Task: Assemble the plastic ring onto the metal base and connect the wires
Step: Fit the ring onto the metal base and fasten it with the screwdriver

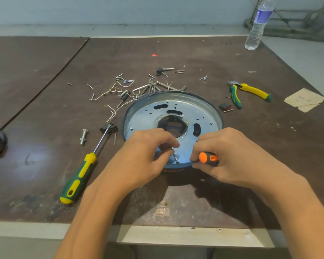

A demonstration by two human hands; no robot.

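While the round metal base [173, 116] lies flat on the table [45, 128], the left hand [148, 152] pinches a small screw [174, 157] at its near rim, and the right hand [230, 156] grips an orange screwdriver [208, 158]; pliers [250, 90] lie beyond.

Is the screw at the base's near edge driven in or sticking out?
Sticking out: the screw leans tilted with its tip at a hole in the metal base, pinched by the left hand.

A green-and-yellow screwdriver [79, 177] lies left, matching pliers [254, 91] right, a water bottle [258, 25] at the far right corner.
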